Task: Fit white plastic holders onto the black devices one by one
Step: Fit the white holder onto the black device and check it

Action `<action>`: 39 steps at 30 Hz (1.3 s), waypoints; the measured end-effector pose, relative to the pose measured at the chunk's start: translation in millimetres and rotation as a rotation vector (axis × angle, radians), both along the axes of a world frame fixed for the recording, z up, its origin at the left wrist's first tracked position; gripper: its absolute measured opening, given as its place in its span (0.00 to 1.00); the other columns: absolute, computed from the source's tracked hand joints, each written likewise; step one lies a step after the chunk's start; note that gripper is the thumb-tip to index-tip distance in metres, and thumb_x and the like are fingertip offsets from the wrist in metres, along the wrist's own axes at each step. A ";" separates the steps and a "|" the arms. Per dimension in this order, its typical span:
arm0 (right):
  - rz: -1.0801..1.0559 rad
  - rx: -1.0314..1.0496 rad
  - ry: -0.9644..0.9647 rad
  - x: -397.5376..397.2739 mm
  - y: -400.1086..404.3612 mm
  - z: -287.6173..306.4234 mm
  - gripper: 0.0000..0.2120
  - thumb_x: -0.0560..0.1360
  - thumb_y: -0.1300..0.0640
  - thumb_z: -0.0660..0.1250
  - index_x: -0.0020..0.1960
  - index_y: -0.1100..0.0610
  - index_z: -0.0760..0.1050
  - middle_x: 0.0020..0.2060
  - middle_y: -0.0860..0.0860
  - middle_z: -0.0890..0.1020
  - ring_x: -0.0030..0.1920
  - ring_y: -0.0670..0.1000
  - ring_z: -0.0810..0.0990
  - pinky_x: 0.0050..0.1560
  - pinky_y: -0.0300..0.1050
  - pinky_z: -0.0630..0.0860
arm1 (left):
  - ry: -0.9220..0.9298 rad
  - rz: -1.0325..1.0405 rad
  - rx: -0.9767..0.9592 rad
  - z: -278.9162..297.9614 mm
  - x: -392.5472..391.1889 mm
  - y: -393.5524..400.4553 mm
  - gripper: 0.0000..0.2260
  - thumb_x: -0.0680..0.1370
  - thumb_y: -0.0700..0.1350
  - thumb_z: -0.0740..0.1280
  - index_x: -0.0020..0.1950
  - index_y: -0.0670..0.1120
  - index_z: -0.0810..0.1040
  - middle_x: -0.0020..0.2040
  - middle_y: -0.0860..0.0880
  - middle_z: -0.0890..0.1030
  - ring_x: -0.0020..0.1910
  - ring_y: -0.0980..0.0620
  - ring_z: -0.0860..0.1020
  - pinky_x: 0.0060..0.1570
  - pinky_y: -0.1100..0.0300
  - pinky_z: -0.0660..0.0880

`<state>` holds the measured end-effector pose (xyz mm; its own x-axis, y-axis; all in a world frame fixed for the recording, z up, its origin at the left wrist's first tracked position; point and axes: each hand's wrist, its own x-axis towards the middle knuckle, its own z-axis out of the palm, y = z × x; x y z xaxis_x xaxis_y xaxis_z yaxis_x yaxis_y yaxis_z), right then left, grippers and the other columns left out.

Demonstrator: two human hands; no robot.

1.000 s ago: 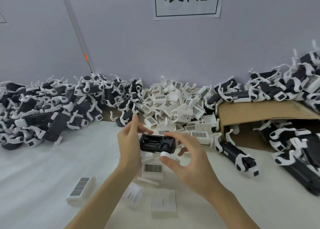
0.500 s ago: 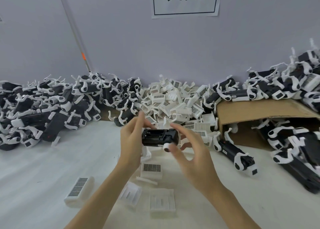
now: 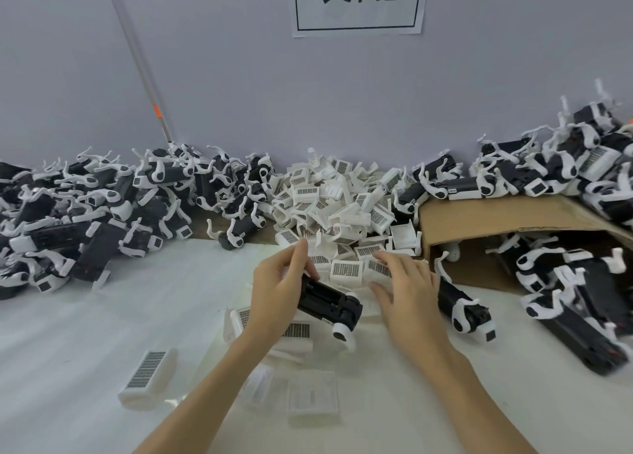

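Left pile (image 3: 85,220): I see a heap of black devices with white holders fitted, along the wall at the far left of the table (image 3: 85,333).
Pole (image 3: 144,69): thin and grey with an orange band, it leans against the wall and ends behind that pile.
Loose holder (image 3: 149,378): it lies alone near me on the left, grille side up.
Near holders (image 3: 310,397): two more lie flat between my forearms, side by side and close to each other.
Left hand (image 3: 277,292): my fingers and thumb curl round the left end of the device and keep it off the table.
Device (image 3: 329,301): black, tilted down to the right, open slotted side facing up; a white-rimmed round part sits at its lower right end. It hangs just over a few holders lying on the table.
Sign (image 3: 358,4): white paper with dark characters in a frame, on the wall above the middle.
Holder heap (image 3: 339,206): loose white holders are piled against the wall behind my hands, some spilling forward.
Right hand (image 3: 407,289): fingers loosely spread, reaching onto the front holders of the heap and touching them; I cannot tell whether it grips one. It stands apart from the device.
Fitted device (image 3: 462,306): it lies on the table just right of my right hand, white clip round its near end.
Carton (image 3: 513,220): brown, lying on its side, with more fitted devices inside and on top.
Right pile (image 3: 582,165): fitted devices are stacked high at the far right.
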<state>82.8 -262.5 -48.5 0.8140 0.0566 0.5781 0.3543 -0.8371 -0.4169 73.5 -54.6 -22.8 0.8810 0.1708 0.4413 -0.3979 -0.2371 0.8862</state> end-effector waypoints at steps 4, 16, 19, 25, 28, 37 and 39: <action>0.173 0.398 0.010 -7.7 7.9 12.5 0.16 0.77 0.55 0.76 0.64 0.52 0.78 0.56 0.44 0.81 0.57 0.43 0.79 0.60 0.41 0.75 | 0.040 -0.067 -0.014 -5.0 2.0 -2.2 0.28 0.86 0.62 0.54 0.40 0.47 0.82 0.37 0.45 0.84 0.42 0.47 0.80 0.44 0.69 0.71; 0.393 0.596 0.035 -21.8 28.9 26.1 0.06 0.83 0.53 0.68 0.58 0.43 0.78 0.57 0.43 0.80 0.49 0.48 0.82 0.47 0.37 0.76 | 0.058 -0.103 -0.044 -6.2 2.1 -2.8 0.32 0.81 0.70 0.46 0.57 0.50 0.80 0.40 0.48 0.85 0.50 0.54 0.80 0.44 0.79 0.69; 0.395 0.753 0.163 -21.7 26.8 28.4 0.11 0.79 0.42 0.72 0.60 0.40 0.78 0.56 0.41 0.81 0.41 0.44 0.82 0.43 0.36 0.76 | 0.065 -0.106 -0.048 -7.3 3.0 -3.0 0.31 0.83 0.69 0.46 0.56 0.52 0.81 0.40 0.48 0.85 0.49 0.50 0.80 0.44 0.78 0.70; 0.400 0.806 0.277 -18.5 26.8 25.7 0.24 0.73 0.53 0.80 0.65 0.44 0.78 0.56 0.49 0.84 0.45 0.53 0.85 0.52 0.47 0.83 | 0.095 -0.108 -0.060 -8.3 5.5 -4.2 0.30 0.84 0.68 0.45 0.55 0.52 0.82 0.40 0.47 0.85 0.48 0.49 0.82 0.42 0.75 0.72; 0.361 0.724 0.231 -19.9 25.4 25.6 0.19 0.74 0.32 0.72 0.59 0.42 0.79 0.44 0.45 0.84 0.38 0.46 0.81 0.42 0.37 0.77 | 0.106 -0.113 -0.018 -7.0 3.8 -3.8 0.34 0.81 0.73 0.43 0.56 0.52 0.81 0.41 0.48 0.86 0.46 0.60 0.82 0.43 0.78 0.70; 0.236 0.144 0.231 -34.5 43.4 18.9 0.27 0.74 0.24 0.55 0.51 0.46 0.73 0.47 0.40 0.75 0.51 0.45 0.75 0.50 0.42 0.73 | 0.090 -0.135 0.086 -1.7 -2.0 -1.5 0.26 0.79 0.74 0.43 0.60 0.65 0.74 0.46 0.52 0.81 0.42 0.50 0.80 0.47 0.54 0.77; 0.257 0.065 0.199 -37.7 42.6 21.9 0.25 0.78 0.28 0.55 0.58 0.45 0.75 0.49 0.38 0.77 0.52 0.45 0.76 0.53 0.43 0.73 | 0.089 -0.184 0.099 0.2 -3.7 0.6 0.25 0.79 0.73 0.44 0.62 0.65 0.73 0.47 0.52 0.80 0.40 0.51 0.80 0.45 0.57 0.79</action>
<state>45.1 -219.9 -26.7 0.8749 0.2431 0.4188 0.4572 -0.6997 -0.5490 69.8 -54.0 -22.6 0.9294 -0.0363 0.3673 -0.3640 -0.2551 0.8958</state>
